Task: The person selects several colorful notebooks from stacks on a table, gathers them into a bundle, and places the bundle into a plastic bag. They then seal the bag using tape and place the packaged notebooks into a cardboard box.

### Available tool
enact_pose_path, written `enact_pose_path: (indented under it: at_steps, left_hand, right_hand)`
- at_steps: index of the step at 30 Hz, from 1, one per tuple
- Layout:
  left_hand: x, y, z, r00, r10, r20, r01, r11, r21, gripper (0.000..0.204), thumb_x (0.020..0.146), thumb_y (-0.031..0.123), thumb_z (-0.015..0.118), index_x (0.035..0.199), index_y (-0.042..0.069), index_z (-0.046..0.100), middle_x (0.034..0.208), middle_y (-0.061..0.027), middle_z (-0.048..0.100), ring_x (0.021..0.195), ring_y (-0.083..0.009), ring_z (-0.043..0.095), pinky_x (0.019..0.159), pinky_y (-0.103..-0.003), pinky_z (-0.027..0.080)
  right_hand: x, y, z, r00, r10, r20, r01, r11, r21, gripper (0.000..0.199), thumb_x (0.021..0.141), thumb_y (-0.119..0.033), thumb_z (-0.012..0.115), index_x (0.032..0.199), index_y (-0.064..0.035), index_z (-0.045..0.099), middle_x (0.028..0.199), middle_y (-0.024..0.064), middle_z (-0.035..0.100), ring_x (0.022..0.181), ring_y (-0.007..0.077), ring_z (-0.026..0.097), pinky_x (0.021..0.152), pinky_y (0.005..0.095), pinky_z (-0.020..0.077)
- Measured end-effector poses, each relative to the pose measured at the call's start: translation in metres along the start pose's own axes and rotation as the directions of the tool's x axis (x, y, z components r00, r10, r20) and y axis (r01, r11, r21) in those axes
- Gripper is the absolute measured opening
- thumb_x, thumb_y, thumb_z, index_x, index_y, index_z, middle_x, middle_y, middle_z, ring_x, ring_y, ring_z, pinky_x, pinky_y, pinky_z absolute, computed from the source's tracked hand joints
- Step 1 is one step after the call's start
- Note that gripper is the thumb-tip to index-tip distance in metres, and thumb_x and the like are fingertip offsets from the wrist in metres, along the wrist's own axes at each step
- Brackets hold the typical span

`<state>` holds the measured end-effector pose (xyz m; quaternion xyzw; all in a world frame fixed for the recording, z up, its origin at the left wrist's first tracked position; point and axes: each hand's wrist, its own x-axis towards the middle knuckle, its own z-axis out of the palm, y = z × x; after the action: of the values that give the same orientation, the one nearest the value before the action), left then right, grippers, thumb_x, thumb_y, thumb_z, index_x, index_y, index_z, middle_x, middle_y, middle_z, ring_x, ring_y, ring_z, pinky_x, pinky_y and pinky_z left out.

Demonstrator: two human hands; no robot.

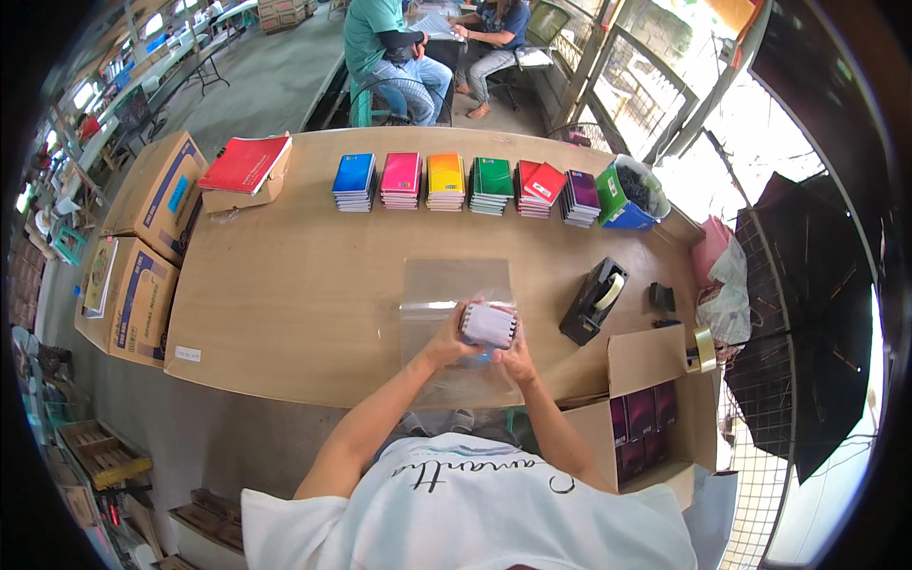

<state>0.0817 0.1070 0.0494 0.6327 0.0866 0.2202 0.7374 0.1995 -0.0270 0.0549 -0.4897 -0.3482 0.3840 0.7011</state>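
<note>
A stack of small ring-bound notebooks (488, 325), white page edges up, stands between my two hands above the near part of the table. My left hand (450, 344) is closed round its left side. My right hand (517, 363) grips the right side and lower corner. A bit of blue shows under the stack; the covers are mostly hidden. Beneath my hands lie clear plastic sheets or bags (432, 285). Farther off stands a row of notebook stacks: blue (354, 177), pink (401, 175), yellow (445, 177), green (491, 180), red (534, 185) and purple (580, 194).
Right of my hands is a black tape dispenser (594, 302); beyond it stands a blue-green tub (631, 204). An open carton (594, 439) of dark purple packs is at the near right. Cartons (142, 294) and a red book (245, 163) sit left. Two people sit beyond the table (285, 313).
</note>
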Motion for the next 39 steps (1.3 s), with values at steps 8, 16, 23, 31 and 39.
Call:
enact_pose_path:
  at_steps: [8,16,23,31,39]
  left_hand:
    - [-0.037,0.002,0.022,0.937,0.19,-0.294,-0.062,0.917,0.395,0.088,0.064,0.024,0.088,0.131,0.007,0.033,0.133,-0.0128,0.038,0.124,-0.0244,0.038,0.102,-0.039,0.04]
    - [-0.05,0.01,0.026,0.864,0.428,-0.266,-0.075,0.631,0.772,0.063,0.065,0.032,0.084,0.118,0.016,0.053,0.128,-0.0176,0.04,0.123,-0.0365,0.038,0.098,-0.048,0.035]
    - [-0.047,0.035,0.008,0.956,0.286,0.062,-0.204,0.499,0.843,0.056,0.067,0.031,0.081,0.119,0.025,0.061,0.128,-0.0147,0.042,0.121,-0.0352,0.039,0.099,-0.044,0.034]
    - [-0.032,0.061,-0.017,0.911,0.116,0.396,-0.411,0.314,0.856,0.064,0.07,0.035,0.077,0.129,0.03,0.054,0.135,-0.0051,0.042,0.125,-0.0281,0.038,0.101,-0.048,0.029]
    - [-0.011,0.092,-0.026,0.823,-0.102,0.559,-0.529,0.219,0.82,0.077,0.068,0.051,0.075,0.137,0.04,0.043,0.152,-0.0073,0.023,0.139,-0.0302,0.023,0.108,-0.054,0.02]
  right_hand:
    - [-0.001,-0.027,0.009,0.993,-0.113,-0.043,0.116,0.991,0.061,0.105,0.051,-0.057,0.086,0.132,-0.0078,0.041,0.136,0.0138,0.042,0.134,0.03,0.033,0.11,0.0442,0.0287]
    - [0.011,-0.125,0.016,0.847,-0.303,0.436,0.497,0.159,-0.853,0.038,0.062,-0.03,0.082,0.089,-0.0096,0.066,0.142,0.0195,0.037,0.135,0.0416,0.028,0.107,0.0589,0.024]
    - [0.037,-0.122,0.007,0.981,-0.19,-0.048,-0.008,0.205,-0.979,0.021,0.068,-0.014,0.077,0.084,-0.0076,0.065,0.122,0.0155,0.054,0.122,0.037,0.045,0.096,0.0457,0.0395]
    - [0.062,-0.188,0.018,0.639,0.433,0.636,0.645,0.149,-0.749,0.022,0.072,-0.003,0.066,0.093,-0.0094,0.064,0.116,0.0046,0.061,0.089,0.0263,0.064,0.07,0.037,0.0522]
    - [0.097,-0.115,-0.013,0.512,0.406,0.757,0.661,0.376,-0.649,0.012,0.073,-0.01,0.068,0.084,-0.0136,0.064,0.098,0.006,0.06,0.086,0.0272,0.061,0.068,0.0409,0.0498]
